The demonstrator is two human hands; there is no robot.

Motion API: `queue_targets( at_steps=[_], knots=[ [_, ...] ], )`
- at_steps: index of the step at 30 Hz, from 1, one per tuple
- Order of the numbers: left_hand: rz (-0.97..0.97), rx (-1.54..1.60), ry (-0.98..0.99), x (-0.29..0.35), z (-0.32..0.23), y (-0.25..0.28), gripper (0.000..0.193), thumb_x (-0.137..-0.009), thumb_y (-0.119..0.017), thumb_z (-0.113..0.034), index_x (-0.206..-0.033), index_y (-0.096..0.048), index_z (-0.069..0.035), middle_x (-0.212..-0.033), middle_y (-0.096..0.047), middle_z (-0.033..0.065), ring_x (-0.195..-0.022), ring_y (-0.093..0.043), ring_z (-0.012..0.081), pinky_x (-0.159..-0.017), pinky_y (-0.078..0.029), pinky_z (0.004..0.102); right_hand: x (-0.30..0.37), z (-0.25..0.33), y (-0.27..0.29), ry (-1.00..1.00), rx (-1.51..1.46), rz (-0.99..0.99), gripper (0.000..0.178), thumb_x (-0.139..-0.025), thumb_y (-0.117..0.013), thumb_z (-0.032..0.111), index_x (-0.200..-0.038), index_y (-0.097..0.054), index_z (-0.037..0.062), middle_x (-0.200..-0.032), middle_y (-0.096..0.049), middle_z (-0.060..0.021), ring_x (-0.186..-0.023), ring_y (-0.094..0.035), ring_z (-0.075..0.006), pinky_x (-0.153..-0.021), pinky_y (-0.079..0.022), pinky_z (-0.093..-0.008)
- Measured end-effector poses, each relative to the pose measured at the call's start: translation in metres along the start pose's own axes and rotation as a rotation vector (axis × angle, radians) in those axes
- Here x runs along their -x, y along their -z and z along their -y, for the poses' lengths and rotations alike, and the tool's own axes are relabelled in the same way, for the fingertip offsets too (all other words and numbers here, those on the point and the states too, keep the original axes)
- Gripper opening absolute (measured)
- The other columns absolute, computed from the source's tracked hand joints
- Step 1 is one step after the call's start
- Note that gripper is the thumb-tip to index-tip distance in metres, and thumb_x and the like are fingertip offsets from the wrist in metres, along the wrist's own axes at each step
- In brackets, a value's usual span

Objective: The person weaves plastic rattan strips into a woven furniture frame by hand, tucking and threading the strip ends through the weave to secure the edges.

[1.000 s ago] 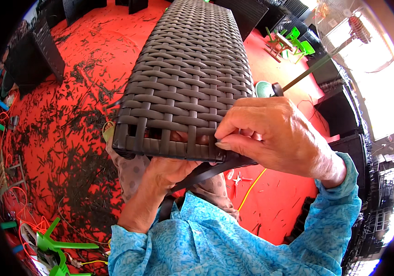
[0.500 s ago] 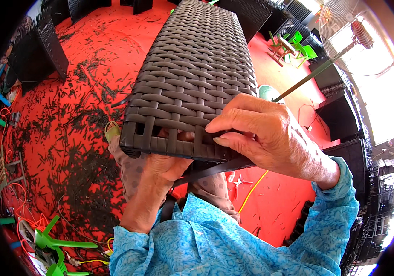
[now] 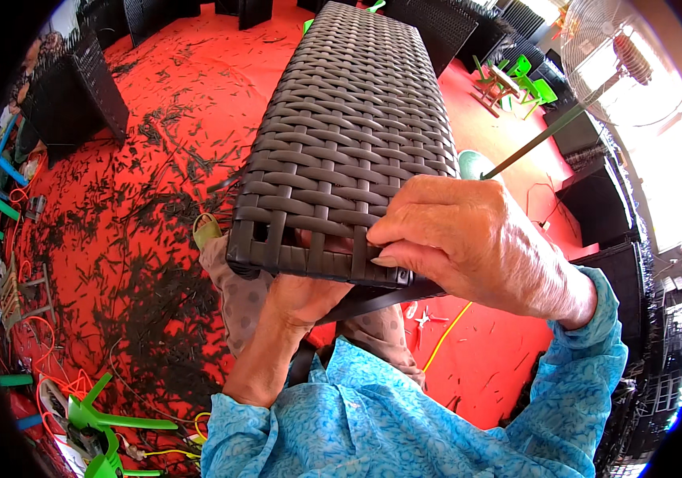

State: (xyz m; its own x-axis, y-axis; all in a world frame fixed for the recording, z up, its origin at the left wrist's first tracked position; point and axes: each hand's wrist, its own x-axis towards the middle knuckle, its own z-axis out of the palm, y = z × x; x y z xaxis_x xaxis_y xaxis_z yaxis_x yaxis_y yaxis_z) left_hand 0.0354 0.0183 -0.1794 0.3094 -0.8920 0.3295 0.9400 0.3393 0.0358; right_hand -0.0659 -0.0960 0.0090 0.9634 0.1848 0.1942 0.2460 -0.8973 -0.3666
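Note:
A dark brown woven wicker piece [image 3: 349, 135], long and box-like, stretches away from me above my lap. At its near end, a few gaps show between the flat strips and the edge. My right hand [image 3: 468, 239] is closed, thumb and forefinger pinching a flat wicker strip [image 3: 362, 248] at the near right corner. From below, my left hand [image 3: 301, 303] reaches up under the near edge; a bit of finger shows through a gap, the other fingers are hidden. A loose dark strip [image 3: 389, 298] runs beneath the edge, between my hands.
Cut black scraps [image 3: 158, 319] litter the red floor [image 3: 500, 342]. Pliers [image 3: 425, 319] lie near a yellow cord [image 3: 446, 338]. A standing fan [image 3: 632, 60] is at the right. Green stools [image 3: 110, 418] and orange cords are at lower left; dark wicker pieces [image 3: 70, 103] stand around.
The wicker piece and both hands sit slightly farther right and lower in view. The right thumb and forefinger keep their pinch at the near edge.

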Motion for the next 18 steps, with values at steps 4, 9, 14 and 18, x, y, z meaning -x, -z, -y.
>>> queue_targets(
  at_steps=[4, 9, 14, 18],
  knots=[
    [-0.008, 0.115, 0.035, 0.002, -0.002, 0.0, 0.056, -0.091, -0.052, -0.048, -0.135, -0.046, -0.013, -0.137, -0.047, 0.0092, -0.127, -0.044, 0.028, -0.106, -0.037, 0.0479, -0.003, 0.004, -0.002, -0.052, -0.006, -0.03, 0.015, -0.073, -0.069, 0.001, -0.086, -0.062, 0.0012, -0.075, -0.059, -0.0092, -0.066, -0.062, -0.0236, -0.057, -0.05, -0.0326],
    [0.05, -0.103, -0.123, 0.001, -0.002, 0.002, 0.049, -0.092, -0.053, -0.046, -0.128, -0.052, -0.013, -0.126, -0.056, 0.0069, -0.116, -0.053, 0.0239, -0.1, -0.044, 0.0444, -0.003, 0.008, -0.008, -0.096, 0.127, -0.058, 0.017, -0.067, -0.068, 0.001, -0.081, -0.058, 0.0036, -0.069, -0.056, -0.0066, -0.06, -0.061, -0.0198, -0.052, -0.049, -0.0299],
    [-0.005, -0.352, -0.177, 0.004, -0.005, -0.009, 0.038, -0.094, -0.051, -0.041, -0.117, -0.058, -0.012, -0.107, -0.064, 0.0041, -0.098, -0.062, 0.0172, -0.09, -0.052, 0.037, -0.004, 0.005, -0.01, -0.133, 0.082, -0.074, 0.017, -0.066, -0.067, 0.0, -0.079, -0.056, 0.003, -0.068, -0.057, -0.0064, -0.059, -0.061, -0.0175, -0.051, -0.049, -0.0281],
    [-0.024, -0.223, -0.129, 0.003, -0.004, -0.018, 0.038, -0.095, -0.049, -0.042, -0.117, -0.058, -0.013, -0.105, -0.064, 0.0045, -0.097, -0.062, 0.0171, -0.088, -0.053, 0.0359, -0.001, 0.004, -0.011, -0.127, 0.031, -0.113, 0.017, -0.065, -0.067, -0.002, -0.077, -0.055, 0.0027, -0.067, -0.056, -0.0052, -0.056, -0.06, -0.0136, -0.047, -0.047, -0.0255]
  ],
)
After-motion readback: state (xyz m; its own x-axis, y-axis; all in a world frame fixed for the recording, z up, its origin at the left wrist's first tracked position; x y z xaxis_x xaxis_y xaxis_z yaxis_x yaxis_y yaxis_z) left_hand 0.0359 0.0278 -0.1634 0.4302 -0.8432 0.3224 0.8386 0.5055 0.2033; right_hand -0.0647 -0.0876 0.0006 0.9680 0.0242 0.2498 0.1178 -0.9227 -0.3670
